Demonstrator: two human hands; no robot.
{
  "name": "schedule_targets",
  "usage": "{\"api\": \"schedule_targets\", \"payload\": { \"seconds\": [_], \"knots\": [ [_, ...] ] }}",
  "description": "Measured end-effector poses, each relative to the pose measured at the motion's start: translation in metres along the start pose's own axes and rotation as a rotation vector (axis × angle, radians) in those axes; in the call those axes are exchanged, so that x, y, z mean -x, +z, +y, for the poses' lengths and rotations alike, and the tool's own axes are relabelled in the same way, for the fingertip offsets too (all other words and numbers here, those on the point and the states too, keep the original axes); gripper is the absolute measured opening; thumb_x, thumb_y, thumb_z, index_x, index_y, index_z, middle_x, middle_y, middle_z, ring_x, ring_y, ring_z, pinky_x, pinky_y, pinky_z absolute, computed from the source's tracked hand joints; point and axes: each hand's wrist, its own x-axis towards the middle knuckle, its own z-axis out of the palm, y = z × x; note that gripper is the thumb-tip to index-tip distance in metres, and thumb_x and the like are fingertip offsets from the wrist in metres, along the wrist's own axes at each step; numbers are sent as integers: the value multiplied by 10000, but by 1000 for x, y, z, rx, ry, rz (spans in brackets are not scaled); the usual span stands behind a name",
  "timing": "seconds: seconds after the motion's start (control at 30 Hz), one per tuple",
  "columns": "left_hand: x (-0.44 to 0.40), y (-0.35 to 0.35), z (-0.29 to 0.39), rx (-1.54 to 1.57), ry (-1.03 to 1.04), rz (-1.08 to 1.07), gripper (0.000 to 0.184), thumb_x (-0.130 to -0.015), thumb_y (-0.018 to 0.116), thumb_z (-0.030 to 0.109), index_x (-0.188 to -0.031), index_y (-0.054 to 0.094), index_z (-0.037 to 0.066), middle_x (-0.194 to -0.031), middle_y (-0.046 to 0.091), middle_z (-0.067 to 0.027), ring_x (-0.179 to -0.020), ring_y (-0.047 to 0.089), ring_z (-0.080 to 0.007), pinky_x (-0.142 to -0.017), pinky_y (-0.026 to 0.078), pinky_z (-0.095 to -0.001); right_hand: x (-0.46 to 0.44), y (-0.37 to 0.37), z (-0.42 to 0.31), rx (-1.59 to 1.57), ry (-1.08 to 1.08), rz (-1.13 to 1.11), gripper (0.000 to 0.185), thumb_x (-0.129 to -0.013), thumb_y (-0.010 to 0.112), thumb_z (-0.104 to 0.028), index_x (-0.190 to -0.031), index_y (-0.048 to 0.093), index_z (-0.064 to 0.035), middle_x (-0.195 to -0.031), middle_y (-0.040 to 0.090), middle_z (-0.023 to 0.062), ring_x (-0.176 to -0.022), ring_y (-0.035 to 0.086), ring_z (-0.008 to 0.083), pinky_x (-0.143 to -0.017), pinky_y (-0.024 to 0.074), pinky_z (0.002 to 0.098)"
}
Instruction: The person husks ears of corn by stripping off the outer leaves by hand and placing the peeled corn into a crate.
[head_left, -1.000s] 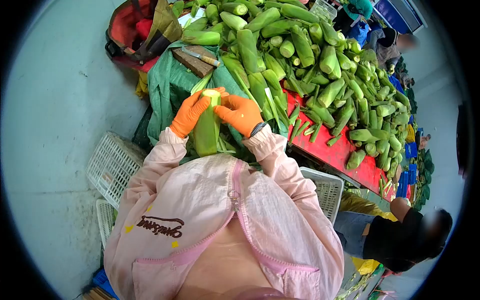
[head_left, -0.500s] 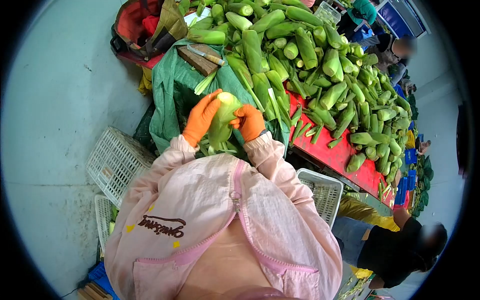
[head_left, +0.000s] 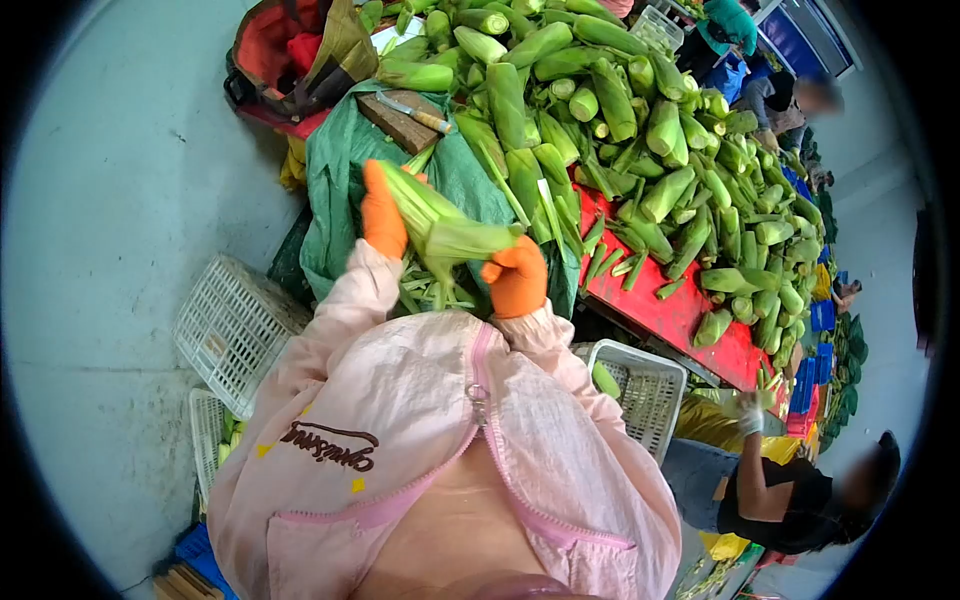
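In an orange glove, my left hand [head_left: 383, 212] is closed around a green ear of corn [head_left: 418, 203], held tilted in front of my chest. My right hand [head_left: 517, 280], gloved the same way, pinches the end of a pale corn husk leaf [head_left: 470, 240] that stretches out sideways from the ear. Green sheeting [head_left: 335, 175] and loose husk strips lie beneath both hands. Just beyond them, a knife [head_left: 420, 113] with a light handle rests on a wooden block [head_left: 398, 125].
A large heap of unhusked corn [head_left: 620, 110] covers the red table [head_left: 640, 300] ahead and to the right. White crates [head_left: 240, 320] stand at my left, another crate [head_left: 650, 395] at my right. An open bag [head_left: 290, 60] sits front left. A co-worker [head_left: 770, 490] is at the right.
The ear has tipped over from upright, and my right hand has moved down and right, drawing a husk leaf away from it. The co-worker at right has raised a gloved hand.
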Motion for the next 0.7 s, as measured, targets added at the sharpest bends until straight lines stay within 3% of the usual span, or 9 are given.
{"api": "schedule_targets", "payload": {
  "seconds": [0.07, 0.1, 0.17, 0.23, 0.3, 0.37, 0.53, 0.63, 0.7],
  "knots": [
    [-60, -56, -3, 198, 167, 10, 759, -884, 431, 717, -1118, 557, 6, -1122, 624, -181, -949, 624, -306, -880, 507, -419, 11, -43, -10, -206, -69, -50, 147, -753, 517, -56, -878, 587, -23, -819, 627, 110, -586, 554, 189, -518, 426, 269],
    [-56, -54, 18, 172, 198, 84, 808, -866, 413, 747, -1156, 529, 2, -1113, 608, -182, -962, 602, -345, -880, 503, -477, 14, -67, -15, -267, -109, -105, 180, -746, 512, -73, -900, 593, -27, -842, 624, 105, -582, 549, 188, -512, 422, 260],
    [-54, -69, 43, 168, 239, 76, 743, -886, 416, 720, -1136, 567, 36, -1052, 638, -168, -936, 616, -322, -852, 526, -447, 28, -43, -41, -64, -191, 346, 174, -730, 522, -74, -887, 560, -9, -781, 582, 76, -530, 400, 134, -430, 294, 235],
    [-54, -71, 44, 85, 187, -24, 742, -887, 447, 705, -1152, 580, 25, -1016, 658, -157, -919, 630, -291, -835, 533, -421, 21, -71, -32, 411, 14, 198, 270, -798, 569, -136, -1012, 621, 20, -906, 656, 123, -629, 561, 157, -545, 431, 248],
    [-31, -44, 30, -49, 172, -63, 740, -888, 459, 696, -1167, 583, 22, -1020, 660, -157, -915, 635, -278, -825, 536, -409, 1, -52, -20, 843, 107, 173, 443, -814, 666, -348, -1049, 650, 28, -884, 680, 140, -727, 648, 216, -655, 514, 306],
    [-4, -14, 17, -257, 155, -164, 747, -888, 475, 684, -1203, 588, 16, -1038, 665, -158, -892, 648, -237, -802, 540, -362, -21, -35, 4, 1111, -256, 100, 609, -787, 705, -482, -1109, 636, 30, -950, 691, 149, -796, 672, 238, -705, 522, 357],
    [26, 13, -9, -397, 178, -371, 516, -967, 517, 496, -1127, 613, 14, -972, 675, -99, -802, 631, -164, -710, 513, -291, -31, 47, -26, 1476, -236, -42, 532, -748, 701, -478, -1034, 680, -29, -980, 694, 145, -854, 677, 295, -767, 529, 381],
    [33, 16, -16, -653, 306, -413, 427, -992, 510, 382, -1159, 617, 4, -985, 663, -83, -849, 587, -131, -760, 482, -277, -30, 46, -33, 1489, -75, 27, 440, -746, 689, -386, -1009, 686, -33, -939, 699, 164, -851, 681, 292, -771, 531, 370],
    [40, 23, -16, -888, 457, -478, 384, -1012, 466, 328, -1174, 624, 19, -1052, 668, -84, -919, 599, -170, -828, 473, -316, -23, 32, -33, 1411, -132, 82, 343, -731, 613, -318, -923, 696, -46, -833, 681, 197, -817, 677, 330, -740, 532, 409]
  ]
}}
